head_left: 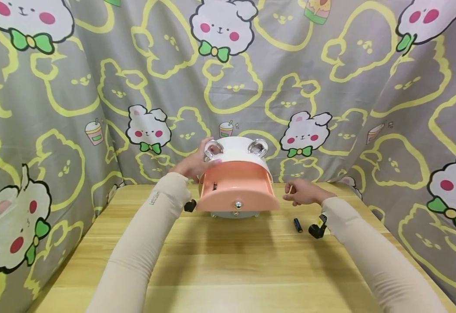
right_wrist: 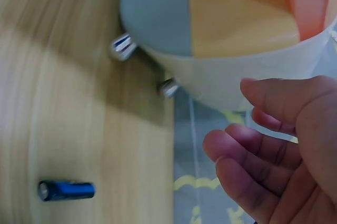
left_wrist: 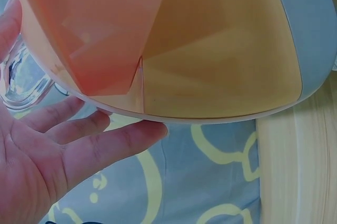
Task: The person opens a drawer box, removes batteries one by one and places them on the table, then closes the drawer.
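A small rounded drawer box with a white shell [head_left: 233,149] and clear ear-shaped loops stands on the table. Its pink-orange upper drawer [head_left: 237,198] is pulled out, and a small dark object [head_left: 214,186], perhaps a battery, lies inside it. My left hand [head_left: 198,161] grips the shell's left side by one ear, thumb at the front edge and fingers [left_wrist: 116,142] along the outside. Off the box's right side, my right hand [head_left: 304,191] hovers with loosely bent fingers and nothing between them. A blue and black battery [right_wrist: 66,190] lies on the table nearer me.
Below the pulled drawer is a yellow-orange front [left_wrist: 221,50], then a grey-blue bottom drawer [right_wrist: 155,18]. Shiny feet [right_wrist: 123,47] raise the box off the wooden table [head_left: 220,265]. A patterned curtain [head_left: 236,95] closes in the back and both sides.
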Demonstrator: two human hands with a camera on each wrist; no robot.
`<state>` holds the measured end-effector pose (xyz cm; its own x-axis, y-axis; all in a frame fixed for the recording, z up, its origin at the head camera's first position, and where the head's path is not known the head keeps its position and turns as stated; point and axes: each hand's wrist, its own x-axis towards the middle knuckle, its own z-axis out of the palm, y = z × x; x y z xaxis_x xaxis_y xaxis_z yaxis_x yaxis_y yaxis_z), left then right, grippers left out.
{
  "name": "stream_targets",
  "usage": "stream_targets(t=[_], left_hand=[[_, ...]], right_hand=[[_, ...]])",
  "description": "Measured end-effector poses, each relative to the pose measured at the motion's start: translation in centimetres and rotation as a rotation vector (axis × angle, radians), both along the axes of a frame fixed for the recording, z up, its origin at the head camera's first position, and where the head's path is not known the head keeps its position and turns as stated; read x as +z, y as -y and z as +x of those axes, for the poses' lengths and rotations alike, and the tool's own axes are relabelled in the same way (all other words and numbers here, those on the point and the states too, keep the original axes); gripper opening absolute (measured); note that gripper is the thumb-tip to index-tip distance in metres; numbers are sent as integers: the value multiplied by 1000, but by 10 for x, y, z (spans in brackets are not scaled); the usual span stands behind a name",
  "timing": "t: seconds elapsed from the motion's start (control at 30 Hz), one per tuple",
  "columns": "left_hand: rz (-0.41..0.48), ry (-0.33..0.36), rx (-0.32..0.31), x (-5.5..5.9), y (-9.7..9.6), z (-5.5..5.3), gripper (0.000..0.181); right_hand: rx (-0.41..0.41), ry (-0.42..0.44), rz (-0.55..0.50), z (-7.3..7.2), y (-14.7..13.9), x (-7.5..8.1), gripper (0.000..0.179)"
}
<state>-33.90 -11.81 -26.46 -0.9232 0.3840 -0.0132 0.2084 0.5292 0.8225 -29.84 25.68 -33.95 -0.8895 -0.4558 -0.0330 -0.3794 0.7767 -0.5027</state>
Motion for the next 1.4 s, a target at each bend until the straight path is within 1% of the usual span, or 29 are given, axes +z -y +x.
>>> stream_targets(t=[0.07,0.13,0.23,0.33,0.47,0.6,0.7,0.87,1.0,1.17,1.23,1.33,1.4], left_hand=[[12,7,-7,-1,-1,0,87],[14,9,-12,-1,-2,0,87],[9,-1,-7,0,-3,0,88],[10,-4,-1,0,-3,-1,88],[1,-6,5,1,-1,-2,88],[-19,-4,35,2,2,-1,88],[-17,-2,42,3,4,-1,87],[10,15,26,5,5,-1,86],[23,28,16,4,6,-3,86],[18,10,9,4,5,-5,86],[25,20,4,4,4,-6,86],[44,55,2,2,2,-6,86],[53,70,5,1,2,-6,87]], right_hand=[[14,-17,-16,0,2,5,16],[26,-16,-30,0,4,11,17],[34,-10,-61,-1,9,20,17],[62,-11,-85,-2,12,30,16],[68,2,-69,-2,21,44,15],[78,21,-36,-2,33,59,16],[88,40,-24,-2,40,68,17],[101,37,0,-4,48,80,13],[134,41,27,-4,55,89,10],[182,46,50,-7,62,97,10],[183,62,57,-8,64,99,9],[192,96,65,-7,68,102,9],[214,116,79,-8,71,104,10]])
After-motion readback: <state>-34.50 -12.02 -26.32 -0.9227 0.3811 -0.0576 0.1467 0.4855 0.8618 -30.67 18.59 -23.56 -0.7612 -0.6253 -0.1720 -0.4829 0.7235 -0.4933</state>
